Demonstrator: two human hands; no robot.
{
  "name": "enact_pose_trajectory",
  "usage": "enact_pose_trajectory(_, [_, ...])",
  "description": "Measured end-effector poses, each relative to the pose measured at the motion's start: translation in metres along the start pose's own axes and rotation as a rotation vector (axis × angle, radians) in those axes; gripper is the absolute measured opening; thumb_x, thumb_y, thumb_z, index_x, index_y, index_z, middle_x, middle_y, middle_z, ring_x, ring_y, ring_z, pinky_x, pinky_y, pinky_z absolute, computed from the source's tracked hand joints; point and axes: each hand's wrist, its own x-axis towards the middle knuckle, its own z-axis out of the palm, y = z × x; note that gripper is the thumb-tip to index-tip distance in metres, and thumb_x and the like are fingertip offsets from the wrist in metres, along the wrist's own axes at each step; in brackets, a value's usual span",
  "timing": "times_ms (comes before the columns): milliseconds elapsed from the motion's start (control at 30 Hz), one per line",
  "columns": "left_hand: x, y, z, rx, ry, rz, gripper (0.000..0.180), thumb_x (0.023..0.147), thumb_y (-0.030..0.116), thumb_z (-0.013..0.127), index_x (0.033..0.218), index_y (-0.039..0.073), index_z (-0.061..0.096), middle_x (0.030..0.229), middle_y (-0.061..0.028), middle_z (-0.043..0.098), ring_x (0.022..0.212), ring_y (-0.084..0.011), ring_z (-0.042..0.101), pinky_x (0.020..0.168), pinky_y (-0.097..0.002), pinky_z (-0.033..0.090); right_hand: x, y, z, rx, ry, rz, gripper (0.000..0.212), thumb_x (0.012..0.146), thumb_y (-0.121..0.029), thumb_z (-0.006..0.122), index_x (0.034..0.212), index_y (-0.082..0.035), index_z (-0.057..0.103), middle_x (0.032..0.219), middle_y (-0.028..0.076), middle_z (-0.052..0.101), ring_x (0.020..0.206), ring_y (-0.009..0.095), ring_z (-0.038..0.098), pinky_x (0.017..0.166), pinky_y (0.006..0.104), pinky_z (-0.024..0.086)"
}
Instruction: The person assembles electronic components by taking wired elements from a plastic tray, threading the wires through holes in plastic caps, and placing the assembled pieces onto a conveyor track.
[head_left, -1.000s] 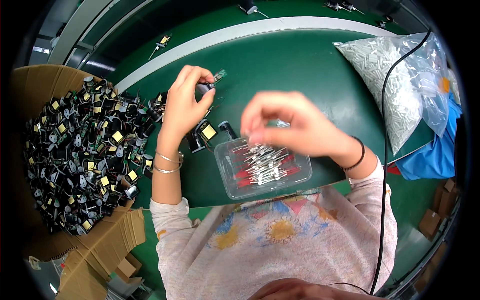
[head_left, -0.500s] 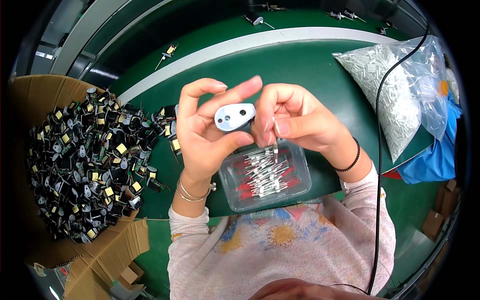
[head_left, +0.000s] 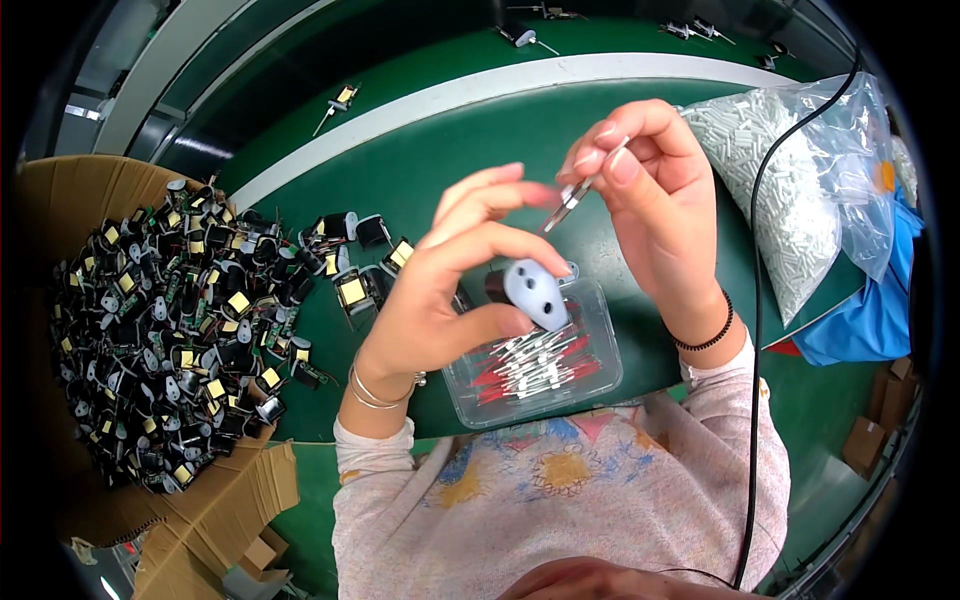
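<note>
My left hand (head_left: 425, 305) grips a small part (head_left: 537, 293) with a light grey oval face, several round holes and a dark body, between thumb and fingers. Higher up and to the right, my right hand (head_left: 665, 195) pinches a thin stick-like piece (head_left: 570, 207) with metal and white sections; its lower end points towards my left fingers. Whether those fingers touch it I cannot tell. Below both hands is a clear plastic box (head_left: 607, 345) holding many white-tipped leads (head_left: 540, 368) with red parts. The left hand and the grey-faced part cover its upper left.
To the left, a cardboard box (head_left: 265, 480) is heaped with black-and-grey assemblies (head_left: 185, 330). Several more assemblies (head_left: 352, 290) lie beside my left hand. A bag (head_left: 775, 180) of small white tubes lies at right, behind a hanging black cable (head_left: 757, 350). Loose units (head_left: 518, 37) lie beyond the pale strip (head_left: 480, 92).
My right hand has moved up and away, with the thin piece now clear of the box. My left hand has lowered and tilted the grey-faced part, turning its face down to the right.
</note>
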Motion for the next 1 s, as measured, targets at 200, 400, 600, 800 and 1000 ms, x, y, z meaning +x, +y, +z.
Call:
enact_pose_trajectory(200, [0.000,0.000,-0.002,0.080,-0.062,0.038,0.047,0.069,0.042,0.074,0.090,0.000,0.064,0.099,-0.0098,0.053,0.110,-0.0267,0.044,0.093,-0.0400,0.035,-0.003,-0.005,0.009,-0.116,-0.046,0.050,0.016,0.085,0.000,0.057,0.101,0.002,0.056,0.097,0.009,0.061,0.088,0.015,0.061,0.079,0.0275,0.049])
enact_pose_trajectory(400, [-0.003,0.001,-0.001,0.020,0.017,-0.018,0.040,0.064,0.036,0.075,0.092,0.008,0.067,0.098,-0.0056,0.058,0.113,-0.0302,0.044,0.096,-0.0416,0.033,0.003,-0.012,0.001,-0.448,-0.266,0.042,0.012,0.078,0.001,0.063,0.089,0.001,0.065,0.092,0.009,0.063,0.084,0.014,0.061,0.074,0.0249,0.049])
enact_pose_trajectory(600, [-0.002,0.002,0.002,-0.007,0.062,-0.008,0.038,0.063,0.034,0.075,0.090,0.008,0.068,0.095,-0.0051,0.056,0.110,-0.0292,0.045,0.095,-0.0406,0.034,0.003,-0.017,0.001,-0.547,-0.234,0.009,0.011,0.076,-0.001,0.066,0.086,0.001,0.065,0.085,0.008,0.065,0.075,0.013,0.062,0.067,0.0235,0.050])
enact_pose_trajectory(800, [-0.002,0.003,-0.002,-0.058,0.021,0.002,0.038,0.060,0.028,0.076,0.090,0.007,0.069,0.095,-0.0050,0.054,0.108,-0.0278,0.046,0.093,-0.0401,0.035,0.002,-0.028,-0.004,-0.605,-0.241,-0.144,0.014,0.073,0.003,0.066,0.087,0.004,0.064,0.086,0.010,0.065,0.075,0.015,0.063,0.069,0.0247,0.052])
enact_pose_trajectory(1000, [-0.004,0.002,0.014,-0.009,0.195,0.069,0.036,0.064,0.010,0.075,0.097,0.005,0.063,0.100,-0.0103,0.063,0.101,-0.0265,0.058,0.088,-0.0365,0.044,-0.013,-0.037,0.005,-0.642,0.024,-0.338,0.019,0.077,-0.005,0.066,0.091,0.004,0.057,0.076,0.015,0.060,0.066,0.021,0.059,0.054,0.0309,0.052])
